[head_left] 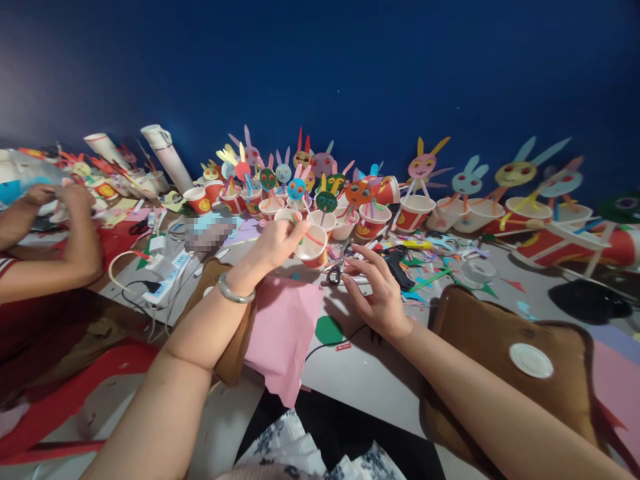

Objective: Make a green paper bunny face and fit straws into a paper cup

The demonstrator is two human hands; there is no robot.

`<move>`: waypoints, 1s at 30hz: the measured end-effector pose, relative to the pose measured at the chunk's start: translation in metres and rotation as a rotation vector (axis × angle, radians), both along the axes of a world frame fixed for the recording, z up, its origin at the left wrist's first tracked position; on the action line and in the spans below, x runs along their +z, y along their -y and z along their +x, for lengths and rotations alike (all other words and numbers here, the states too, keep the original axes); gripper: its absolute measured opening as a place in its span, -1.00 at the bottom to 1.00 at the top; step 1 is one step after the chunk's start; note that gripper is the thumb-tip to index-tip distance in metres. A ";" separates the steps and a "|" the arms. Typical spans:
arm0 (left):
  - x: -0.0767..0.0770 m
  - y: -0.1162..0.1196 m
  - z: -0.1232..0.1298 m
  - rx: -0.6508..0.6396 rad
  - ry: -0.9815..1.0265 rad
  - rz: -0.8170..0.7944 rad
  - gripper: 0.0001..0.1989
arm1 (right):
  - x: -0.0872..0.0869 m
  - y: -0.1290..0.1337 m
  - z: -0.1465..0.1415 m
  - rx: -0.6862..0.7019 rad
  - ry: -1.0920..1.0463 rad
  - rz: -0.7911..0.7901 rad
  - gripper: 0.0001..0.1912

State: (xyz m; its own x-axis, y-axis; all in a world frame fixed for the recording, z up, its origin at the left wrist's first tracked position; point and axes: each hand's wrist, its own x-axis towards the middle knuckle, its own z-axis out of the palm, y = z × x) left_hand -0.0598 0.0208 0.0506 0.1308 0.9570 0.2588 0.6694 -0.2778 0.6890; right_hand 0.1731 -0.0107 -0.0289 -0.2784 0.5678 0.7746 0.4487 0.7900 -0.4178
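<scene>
A red and white paper cup (311, 248) stands mid-table, a thin red strip across its mouth. My left hand (280, 243), with a bracelet on the wrist, pinches at the cup's left rim; what its fingertips hold is too small to make out. To the right, my right hand (374, 287) has its fingers apart and nothing in its grasp. Its fingertips are beside black-handled scissors (334, 275) lying on the table. Pink paper (285, 327) lies below my left hand, with a green paper disc (329, 330) beside it.
Cups with paper rabbit faces (421, 165) line the back. Paper scraps and a black glue gun (397, 268) lie right of centre. Brown cushions (490, 360) flank my arms. A power strip (167, 280) with cables lies left. Another person's arm (60, 250) is at far left.
</scene>
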 end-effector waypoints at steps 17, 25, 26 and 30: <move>-0.010 -0.028 -0.020 0.196 -0.450 0.010 -0.50 | -0.010 -0.009 0.001 0.085 0.124 -0.041 -0.90; -0.012 -0.027 -0.020 0.223 -0.501 0.011 -0.46 | -0.008 -0.010 0.001 0.082 0.110 -0.044 -0.89; -0.012 -0.027 -0.019 0.233 -0.504 0.013 -0.48 | -0.008 -0.010 0.001 0.081 0.109 -0.044 -0.89; -0.011 -0.025 -0.018 0.256 -0.506 0.023 -0.49 | -0.008 -0.009 0.001 0.085 0.110 -0.031 -0.89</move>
